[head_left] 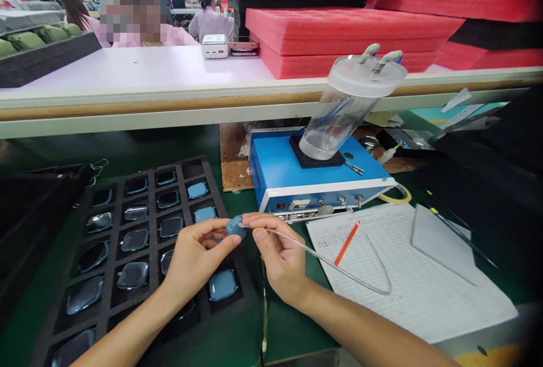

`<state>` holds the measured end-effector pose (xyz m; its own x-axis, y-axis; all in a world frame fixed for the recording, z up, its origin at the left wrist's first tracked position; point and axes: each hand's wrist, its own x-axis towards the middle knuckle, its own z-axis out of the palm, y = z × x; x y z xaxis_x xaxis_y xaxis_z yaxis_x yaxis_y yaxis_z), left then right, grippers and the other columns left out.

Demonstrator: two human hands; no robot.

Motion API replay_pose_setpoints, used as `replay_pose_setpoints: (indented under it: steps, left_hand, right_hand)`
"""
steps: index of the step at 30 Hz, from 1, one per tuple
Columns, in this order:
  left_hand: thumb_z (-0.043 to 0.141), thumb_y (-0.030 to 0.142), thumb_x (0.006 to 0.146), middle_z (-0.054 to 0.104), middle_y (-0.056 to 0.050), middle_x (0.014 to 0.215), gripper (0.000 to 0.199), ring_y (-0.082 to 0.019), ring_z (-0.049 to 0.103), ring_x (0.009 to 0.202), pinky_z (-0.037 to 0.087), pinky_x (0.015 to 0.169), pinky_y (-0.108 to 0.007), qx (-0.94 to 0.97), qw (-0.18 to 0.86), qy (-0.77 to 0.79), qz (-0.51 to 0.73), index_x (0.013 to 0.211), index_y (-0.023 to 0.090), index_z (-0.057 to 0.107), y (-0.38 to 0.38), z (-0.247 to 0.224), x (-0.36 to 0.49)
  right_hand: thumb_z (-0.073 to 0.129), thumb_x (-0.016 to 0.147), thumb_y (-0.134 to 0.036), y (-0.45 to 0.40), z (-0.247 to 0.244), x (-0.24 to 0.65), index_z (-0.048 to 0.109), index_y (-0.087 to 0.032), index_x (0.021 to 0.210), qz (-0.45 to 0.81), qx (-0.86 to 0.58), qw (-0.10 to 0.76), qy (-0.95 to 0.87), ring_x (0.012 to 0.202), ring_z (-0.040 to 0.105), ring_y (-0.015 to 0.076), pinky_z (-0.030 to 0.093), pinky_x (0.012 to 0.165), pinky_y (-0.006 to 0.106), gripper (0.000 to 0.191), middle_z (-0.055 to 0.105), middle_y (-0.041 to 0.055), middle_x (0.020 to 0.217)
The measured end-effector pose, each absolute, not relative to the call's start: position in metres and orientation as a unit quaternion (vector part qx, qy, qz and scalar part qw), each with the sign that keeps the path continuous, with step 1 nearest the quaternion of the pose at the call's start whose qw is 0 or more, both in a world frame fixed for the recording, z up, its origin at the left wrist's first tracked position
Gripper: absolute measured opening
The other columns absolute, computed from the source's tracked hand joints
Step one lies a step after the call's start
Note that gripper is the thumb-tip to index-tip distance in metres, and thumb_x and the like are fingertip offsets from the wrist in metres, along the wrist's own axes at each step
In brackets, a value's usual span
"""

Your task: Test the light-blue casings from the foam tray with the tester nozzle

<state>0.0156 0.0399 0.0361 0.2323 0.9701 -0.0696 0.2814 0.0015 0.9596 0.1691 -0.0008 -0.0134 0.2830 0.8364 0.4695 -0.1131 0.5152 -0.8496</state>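
My left hand (190, 248) pinches a small blue watch case (234, 227) between thumb and fingers, above the right edge of a black foam tray (193, 170). The fingers of my right hand (282, 259) are closed on the end of a clear thin tube (322, 254), whose tip touches the case's side. From there the tube loops over the paper and back to a blue machine (275, 155). Several dark-glass watch cases (133, 275) lie in the tray's compartments, and a blue one (223, 285) sits with its back up.
On the machine stands a tilted-looking clear cylinder (335, 118). A written sheet (382, 276) with an orange strip (347, 242) lies at the right. Red foam blocks (305, 39) and a white device (214, 46) rest on the shelf above. People sit beyond it.
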Motion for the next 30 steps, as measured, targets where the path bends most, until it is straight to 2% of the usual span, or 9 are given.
replay_pose_setpoints:
  steps: [19, 24, 27, 30]
  left_hand:
    - [0.083, 0.037, 0.068, 0.077, -0.006, 0.075, 0.030, -0.019, 0.070, 0.066, 0.055, 0.057, -0.025, 0.618, 0.477, 0.513, 0.357, 0.091, 0.017, 0.083, 0.045, 0.033, 0.014]
    - [0.081, 0.037, 0.070, 0.079, -0.008, 0.080, 0.030, -0.021, 0.072, 0.070, 0.057, 0.061, -0.027, 0.626, 0.469, 0.513, 0.353, 0.092, 0.017, 0.083, 0.037, 0.033, 0.014]
    - [0.074, 0.038, 0.078, 0.080, -0.008, 0.088, 0.030, -0.023, 0.073, 0.075, 0.058, 0.065, -0.030, 0.678, 0.426, 0.508, 0.319, 0.099, 0.018, 0.081, 0.041, 0.041, 0.009]
    - [0.061, 0.034, 0.089, 0.080, -0.009, 0.103, 0.033, -0.024, 0.074, 0.088, 0.058, 0.078, -0.033, 0.776, 0.294, 0.499, 0.251, 0.113, 0.019, 0.077, 0.082, 0.055, -0.003]
  right_hand:
    - [0.058, 0.101, -0.024, 0.001, -0.014, 0.170, 0.072, -0.025, 0.103, 0.326, -0.375, 0.706, -0.504, 0.107, 0.071, 0.0216, 0.059, 0.096, 0.038, 0.014, 0.074, 0.0062, 0.102]
    - [0.059, 0.101, -0.024, 0.000, -0.012, 0.170, 0.072, -0.025, 0.104, 0.327, -0.374, 0.707, -0.503, 0.107, 0.072, 0.0221, 0.060, 0.096, 0.039, 0.014, 0.074, 0.0067, 0.103]
    - [0.058, 0.101, -0.022, -0.002, -0.012, 0.170, 0.072, -0.026, 0.105, 0.326, -0.371, 0.707, -0.506, 0.108, 0.071, 0.0221, 0.059, 0.096, 0.039, 0.015, 0.074, 0.0068, 0.106]
    - [0.058, 0.101, -0.022, -0.005, -0.013, 0.170, 0.072, -0.026, 0.105, 0.317, -0.379, 0.703, -0.512, 0.109, 0.071, 0.0230, 0.059, 0.095, 0.039, 0.016, 0.074, 0.0076, 0.108]
